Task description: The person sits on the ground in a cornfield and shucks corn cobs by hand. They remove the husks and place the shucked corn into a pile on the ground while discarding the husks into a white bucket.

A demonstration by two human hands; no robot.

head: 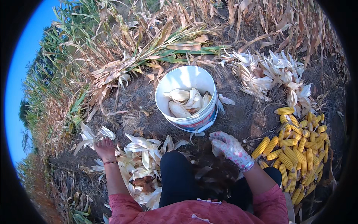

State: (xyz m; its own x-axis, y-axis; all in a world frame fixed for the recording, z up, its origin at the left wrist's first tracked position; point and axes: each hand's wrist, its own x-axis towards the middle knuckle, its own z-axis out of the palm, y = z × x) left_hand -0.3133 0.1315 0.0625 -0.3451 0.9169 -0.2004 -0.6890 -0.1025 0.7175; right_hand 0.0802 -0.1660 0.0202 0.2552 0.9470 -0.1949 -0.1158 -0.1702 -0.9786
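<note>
My bare left hand (105,149), with a beaded bracelet at its wrist, is closed on a pale dry corn husk (88,136) whose leaves fan out past the fingers. On my right hand (230,149) is a white glove with a pink floral pattern. Its fingers are curled, and no cob shows in it; the inside of the grip is hidden. Ahead stands a white plastic bucket (165,81) holding several corn ears (179,95) still in their husks. To the right lies a heap of husked yellow corn cobs (296,151).
Loose husks (145,168) lie between my left arm and my knee (177,173). Another husk pile (279,70) sits beyond the cobs. Cut corn stalks (156,49) lie across the ground behind the bucket, with dry standing corn (307,25) further back.
</note>
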